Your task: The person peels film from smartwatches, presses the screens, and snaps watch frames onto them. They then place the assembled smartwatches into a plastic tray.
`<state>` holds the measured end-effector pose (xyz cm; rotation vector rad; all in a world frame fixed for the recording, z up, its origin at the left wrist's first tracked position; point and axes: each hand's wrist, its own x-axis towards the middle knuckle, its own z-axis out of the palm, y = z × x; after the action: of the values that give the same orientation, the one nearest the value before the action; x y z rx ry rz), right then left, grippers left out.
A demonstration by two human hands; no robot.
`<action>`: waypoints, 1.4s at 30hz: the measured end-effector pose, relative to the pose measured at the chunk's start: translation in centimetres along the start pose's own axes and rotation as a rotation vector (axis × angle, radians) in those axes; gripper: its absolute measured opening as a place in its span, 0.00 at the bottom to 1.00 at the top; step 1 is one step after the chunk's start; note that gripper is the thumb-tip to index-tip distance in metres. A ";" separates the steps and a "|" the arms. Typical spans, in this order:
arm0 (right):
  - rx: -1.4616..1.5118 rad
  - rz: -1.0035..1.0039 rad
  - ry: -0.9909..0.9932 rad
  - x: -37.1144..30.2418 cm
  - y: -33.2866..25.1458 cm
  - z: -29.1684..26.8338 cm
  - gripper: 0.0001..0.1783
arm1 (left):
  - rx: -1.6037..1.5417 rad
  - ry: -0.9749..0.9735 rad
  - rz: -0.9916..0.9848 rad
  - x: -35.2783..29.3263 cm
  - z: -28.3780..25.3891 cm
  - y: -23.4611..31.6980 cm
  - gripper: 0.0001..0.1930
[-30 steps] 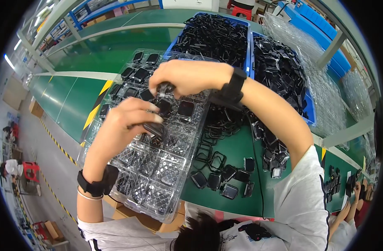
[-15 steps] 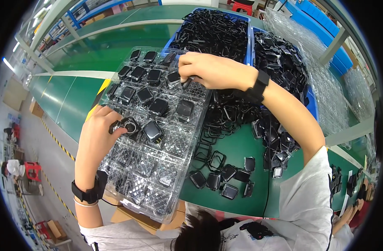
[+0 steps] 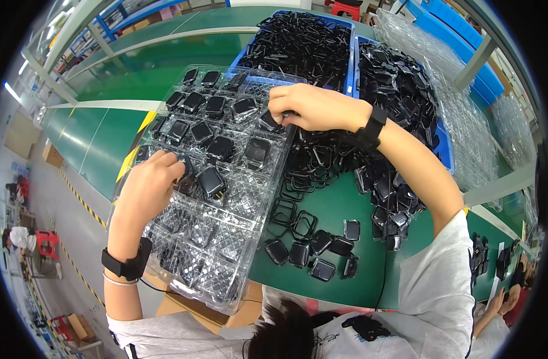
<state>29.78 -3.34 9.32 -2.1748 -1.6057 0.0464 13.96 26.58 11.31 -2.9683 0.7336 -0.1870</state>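
A clear plastic tray (image 3: 226,263) with many small pockets lies tilted in front of me. Its far rows hold black square cases (image 3: 221,146), and the near pockets are bare. My left hand (image 3: 145,191) rests on the tray's left side, fingertips pinching a black case (image 3: 186,173) over a pocket. Next to it sits another black case (image 3: 211,179). My right hand (image 3: 313,107) reaches across to the tray's right edge, fingers curled on a black case (image 3: 269,121) there. Both wrists wear black bands.
Loose black cases and frames (image 3: 313,251) lie on the green table (image 3: 333,209) right of the tray. Two blue bins (image 3: 444,143) heaped with black parts stand behind. Clear bagged trays (image 3: 465,119) are stacked at the right. A cardboard box (image 3: 190,311) sits under the tray's near end.
My left hand has slid from the tray's middle toward its left side. My right hand has shifted right to the tray's right edge.
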 end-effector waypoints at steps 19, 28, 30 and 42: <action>-0.154 0.248 -0.057 1.5 3.8 -0.1 0.27 | -0.597 -0.261 0.216 -1.2 -2.2 9.0 0.15; 0.132 -0.036 -0.250 -5.7 -8.3 0.8 0.07 | -0.331 -0.250 -0.193 -5.1 -0.9 6.3 0.19; 0.085 -0.049 -0.363 -8.9 -11.3 3.4 0.08 | -0.360 -0.260 -0.170 -5.1 -0.9 6.3 0.20; -0.142 0.257 -0.133 -14.4 -15.3 6.0 0.24 | -0.269 -0.060 -0.330 -3.2 -2.8 8.0 0.12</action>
<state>9.64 -11.03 6.19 -2.5256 -1.4255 0.1617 7.07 20.89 12.96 -3.3186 0.2758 -0.0173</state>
